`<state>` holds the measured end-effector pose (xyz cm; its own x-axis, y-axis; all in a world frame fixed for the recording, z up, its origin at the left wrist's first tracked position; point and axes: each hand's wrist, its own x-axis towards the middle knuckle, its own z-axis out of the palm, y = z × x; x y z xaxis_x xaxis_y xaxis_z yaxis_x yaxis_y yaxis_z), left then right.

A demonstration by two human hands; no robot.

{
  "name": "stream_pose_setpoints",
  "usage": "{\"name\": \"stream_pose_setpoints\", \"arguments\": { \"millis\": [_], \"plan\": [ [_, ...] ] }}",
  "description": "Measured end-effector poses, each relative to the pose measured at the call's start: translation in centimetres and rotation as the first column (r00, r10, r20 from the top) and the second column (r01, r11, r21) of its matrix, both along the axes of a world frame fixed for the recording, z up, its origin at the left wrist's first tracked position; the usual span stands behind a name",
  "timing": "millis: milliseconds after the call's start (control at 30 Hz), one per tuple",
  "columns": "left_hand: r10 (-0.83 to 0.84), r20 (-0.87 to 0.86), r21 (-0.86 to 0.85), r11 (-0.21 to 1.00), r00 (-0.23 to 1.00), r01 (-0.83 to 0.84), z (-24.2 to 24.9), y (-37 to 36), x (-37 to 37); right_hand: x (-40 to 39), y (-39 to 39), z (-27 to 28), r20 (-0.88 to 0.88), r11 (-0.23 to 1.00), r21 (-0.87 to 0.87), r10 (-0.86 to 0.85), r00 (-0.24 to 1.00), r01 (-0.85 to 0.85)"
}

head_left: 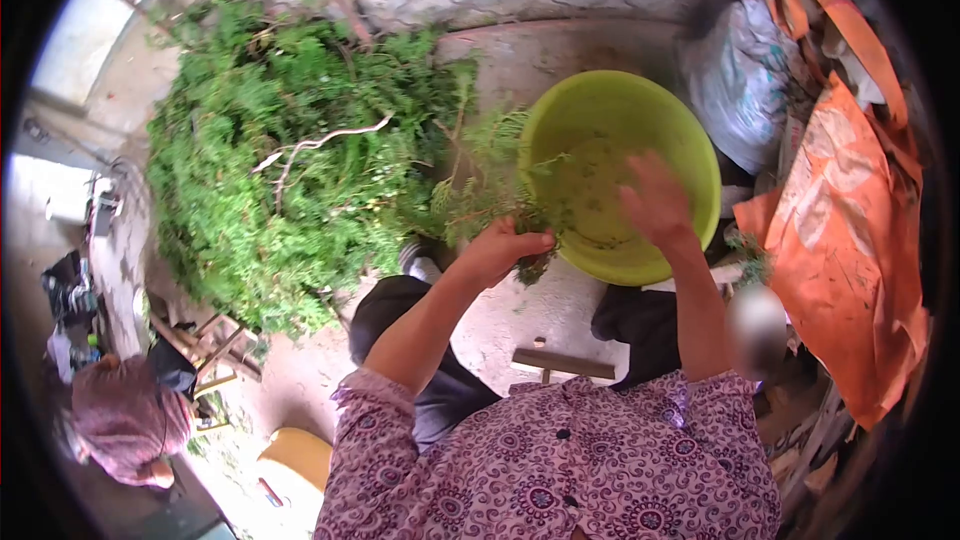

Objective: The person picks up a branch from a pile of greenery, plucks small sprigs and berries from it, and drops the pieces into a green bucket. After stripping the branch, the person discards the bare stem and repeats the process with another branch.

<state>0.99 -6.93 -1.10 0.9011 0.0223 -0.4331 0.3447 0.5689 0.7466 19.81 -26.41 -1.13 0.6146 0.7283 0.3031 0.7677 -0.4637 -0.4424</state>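
Left hand [503,252] pinches green sprigs [536,268] at the lime tub's [605,100] 8 o'clock; blurred right hand [657,202], fingers loosely spread, hangs inside 4 o'clock, contents unclear; leafy pile [290,175] at 9 o'clock

No text can be read; the white sack [738,90], beyond and right of the right fingers [652,172], bears blurred, illegible bluish print [762,45].

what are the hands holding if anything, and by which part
The left hand holds a leafy green sprig near its end closest to the body, between thumb and fingers. Whether the right hand, blurred over the basin, holds anything cannot be told.
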Motion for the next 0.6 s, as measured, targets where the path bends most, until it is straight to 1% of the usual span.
{"name": "stream_pose_setpoints", "arguments": {
  "millis": [33,67,100,167,200,233,267,300,333,367,400,433,467,533,600],
  "plan": [
    [0.036,0.004,-0.01,0.999,0.999,-0.036,0.2,0.3,-0.3,0.0,-0.5,-0.7,0.093,0.996,-0.063,-0.054,0.994,0.06],
    [0.065,0.011,-0.025,0.998,0.998,-0.065,0.6,0.5,-0.6,0.1,-1.0,-1.2,0.097,0.998,-0.045,-0.04,0.995,0.044],
    [0.145,-0.053,0.095,0.986,0.988,-0.14,2.4,0.9,-1.7,0.0,-1.8,-1.6,0.078,0.998,-0.052,-0.023,0.997,0.027],
    [0.24,0.073,0.075,0.966,0.968,-0.246,4.5,2.8,-4.6,-0.4,-3.3,-1.7,0.062,0.998,-0.058,-0.005,0.998,0.008],
    [0.353,0.082,0.126,0.924,0.932,-0.361,6.0,3.5,-6.2,-0.8,-4.0,-1.6,0.094,0.999,-0.004,0.042,0.995,-0.042],
    [0.423,0.149,0.118,0.89,0.894,-0.44,6.9,4.7,-8.5,-1.0,-4.6,-1.7,0.125,0.994,0.049,0.088,0.988,-0.095],
    [0.483,0.159,0.167,0.847,0.861,-0.505,7.4,6.1,-11.2,-1.0,-5.0,-1.7,0.117,0.994,0.053,0.094,0.989,-0.101],
    [0.622,0.14,0.142,0.758,0.771,-0.637,8.0,6.8,-13.7,-0.9,-5.3,-1.8,0.069,0.997,0.037,0.069,0.995,-0.072],
    [0.708,0.184,0.173,0.66,0.682,-0.731,7.3,7.9,-16.4,-1.0,-5.5,-1.9,0.018,0.999,0.017,0.046,0.999,-0.047],
    [0.758,0.152,0.219,0.601,0.635,-0.769,7.5,8.2,-18.9,-1.2,-5.6,-1.9,0.003,0.998,0.018,0.057,0.998,-0.057],
    [0.768,0.121,0.251,0.589,0.629,-0.768,6.7,8.7,-21.6,-1.2,-5.7,-1.5,-0.059,0.999,-0.039,0.034,0.998,-0.037],
    [0.755,0.065,0.293,0.611,0.653,-0.736,5.8,8.9,-24.2,-1.1,-5.8,-1.3,-0.114,0.995,-0.097,0.006,0.993,-0.017],
    [0.738,0.006,0.33,0.635,0.674,-0.698,4.5,8.8,-26.6,-1.2,-6.2,-1.6,-0.116,0.995,-0.099,0.008,0.993,-0.02],
    [0.805,-0.114,0.356,0.58,0.582,-0.732,1.0,7.6,-31.2,-1.3,-6.7,-2.3,-0.131,0.996,-0.074,0.042,0.99,-0.052],
    [0.856,-0.246,0.412,0.518,0.455,-0.75,-4.1,5.4,-35.5,-1.8,-7.1,-2.3,-0.132,0.994,-0.079,0.061,0.989,-0.071]
  ]
}}
